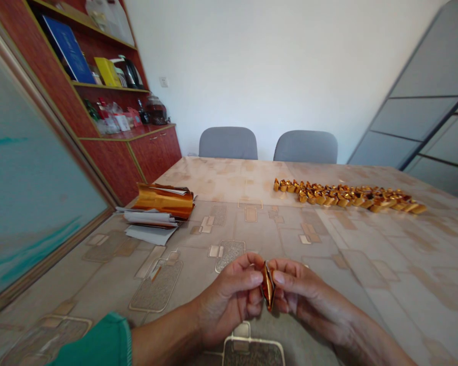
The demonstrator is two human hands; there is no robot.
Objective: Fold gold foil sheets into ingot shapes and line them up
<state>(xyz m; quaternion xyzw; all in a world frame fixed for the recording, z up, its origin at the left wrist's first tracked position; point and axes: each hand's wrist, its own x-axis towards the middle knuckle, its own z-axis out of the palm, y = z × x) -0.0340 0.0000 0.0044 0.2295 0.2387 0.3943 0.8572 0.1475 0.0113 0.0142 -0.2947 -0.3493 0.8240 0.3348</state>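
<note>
Between my two hands, a small folded gold foil paper piece (267, 287) stands on edge, pointed at top and bottom. My left hand (236, 290) pinches its left side with thumb and fingers. From the right, my right hand (299, 290) grips the opposite side the same way. Both hands are above the near part of the table. Rows of finished-looking folded gold paper shapes (347, 197) sit at the far right of the table. A stack of gold foil sheets (164, 201), curled and with white paper backs, lies at the left.
A patterned cover spreads over the table (282, 234). Two grey chairs (228, 143) stand at its far side against a white wall. To the left are a red-brown cabinet (152, 150) with shelves of household items and a glass panel (34, 178).
</note>
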